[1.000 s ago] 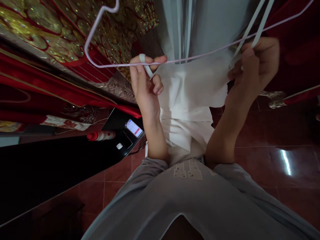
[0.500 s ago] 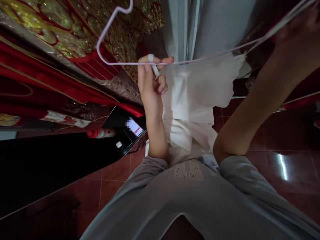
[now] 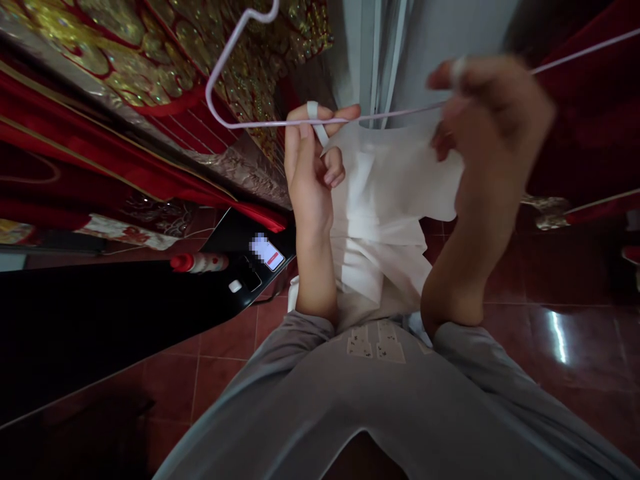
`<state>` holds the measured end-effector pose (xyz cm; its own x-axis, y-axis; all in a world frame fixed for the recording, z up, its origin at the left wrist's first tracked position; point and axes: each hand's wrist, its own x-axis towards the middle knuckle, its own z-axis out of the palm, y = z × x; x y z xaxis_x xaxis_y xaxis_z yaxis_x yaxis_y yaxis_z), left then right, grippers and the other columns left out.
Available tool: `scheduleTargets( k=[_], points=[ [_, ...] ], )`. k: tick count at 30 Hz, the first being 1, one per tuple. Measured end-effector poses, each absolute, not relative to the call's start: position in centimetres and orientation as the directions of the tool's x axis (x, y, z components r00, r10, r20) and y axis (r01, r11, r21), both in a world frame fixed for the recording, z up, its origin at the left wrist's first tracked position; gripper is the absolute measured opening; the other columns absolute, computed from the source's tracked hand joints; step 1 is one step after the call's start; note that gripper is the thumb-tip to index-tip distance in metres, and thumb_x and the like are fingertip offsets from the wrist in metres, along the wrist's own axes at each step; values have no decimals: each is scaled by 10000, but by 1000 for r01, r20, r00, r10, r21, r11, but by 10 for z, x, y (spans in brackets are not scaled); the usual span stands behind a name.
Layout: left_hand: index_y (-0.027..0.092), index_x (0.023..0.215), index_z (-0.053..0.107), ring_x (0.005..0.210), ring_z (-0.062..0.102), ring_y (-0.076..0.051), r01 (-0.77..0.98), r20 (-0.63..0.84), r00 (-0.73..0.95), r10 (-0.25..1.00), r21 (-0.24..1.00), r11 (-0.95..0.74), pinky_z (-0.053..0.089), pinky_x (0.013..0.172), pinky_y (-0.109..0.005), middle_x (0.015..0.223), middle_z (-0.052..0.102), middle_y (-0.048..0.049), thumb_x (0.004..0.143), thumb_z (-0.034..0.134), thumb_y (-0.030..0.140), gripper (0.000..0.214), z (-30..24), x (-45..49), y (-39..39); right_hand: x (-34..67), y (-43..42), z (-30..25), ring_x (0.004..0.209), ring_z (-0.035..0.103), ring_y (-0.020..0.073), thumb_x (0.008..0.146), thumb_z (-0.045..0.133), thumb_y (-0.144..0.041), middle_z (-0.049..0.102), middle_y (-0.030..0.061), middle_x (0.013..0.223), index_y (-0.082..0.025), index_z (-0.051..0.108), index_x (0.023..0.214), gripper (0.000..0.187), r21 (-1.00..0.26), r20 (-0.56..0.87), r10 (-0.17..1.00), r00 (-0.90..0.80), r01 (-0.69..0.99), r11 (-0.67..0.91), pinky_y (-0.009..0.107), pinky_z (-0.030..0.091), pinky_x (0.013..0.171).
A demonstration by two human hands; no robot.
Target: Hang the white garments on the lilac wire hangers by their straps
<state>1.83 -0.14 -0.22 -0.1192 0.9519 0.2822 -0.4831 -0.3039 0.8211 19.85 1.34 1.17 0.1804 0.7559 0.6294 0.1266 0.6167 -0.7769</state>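
My left hand (image 3: 316, 150) is closed around the straight bar of a thin lilac clothes hanger (image 3: 260, 125), with a white band round its fingers. The hanger's bent end rises at the upper left, and its bar runs off to the upper right. My right hand (image 3: 493, 110), blurred by motion, is in front of the bar with fingers apart and nothing visible between them. It too wears a white finger band. Whether it touches the bar, I cannot tell. Below the hands hangs pale white cloth (image 3: 385, 180) with uneven edges, down in front of my body.
Red and gold embroidered garments (image 3: 165, 40) hang on the left, and dark red fabric (image 3: 585, 127) on the right. A black table (image 3: 125, 307) holds a red-capped bottle (image 3: 203, 263), a lit phone (image 3: 273, 255), a dark phone (image 3: 253, 275) and a small white case (image 3: 235, 286).
My right hand has come left and inward from the upper right. The pale strands beside it no longer show. My left hand and the hanger have shifted slightly right.
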Motion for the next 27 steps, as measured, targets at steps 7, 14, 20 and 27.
scheduleTargets(
  k=[7,14,20,27],
  points=[
    [281,1018,670,976,703,-229,-415,261,-186,947,853,-317,339,476,-306,1157,774,-40,1114,429,195,273,-6,-1,-1,180,6,0,530,402,74,903,625,-332,696,-15,878,-228,622,789,154,-825,563,805,187,195,531,287,259,526],
    [182,1078,685,1285,628,-238,-111,318,-676,665,848,-518,509,652,-248,1273,719,34,1114,465,-8,293,-13,-48,4,195,11,4,509,401,79,897,608,-314,726,2,844,-228,640,756,168,-833,551,811,198,188,520,292,282,517],
    [203,983,764,1350,613,-215,88,624,-566,539,696,-713,440,1236,-365,1159,786,50,1001,598,-111,356,-15,-72,20,199,15,-5,544,407,104,794,557,-198,725,-7,904,-270,686,797,147,-822,562,812,157,212,528,301,305,509],
    [196,1233,698,1549,391,-259,-246,290,-449,845,869,-429,430,1252,-357,1273,733,14,1015,737,164,223,21,-55,28,199,12,-3,503,394,71,724,473,-81,695,-11,821,-271,764,803,356,-803,587,788,185,254,539,287,286,491]
  ],
)
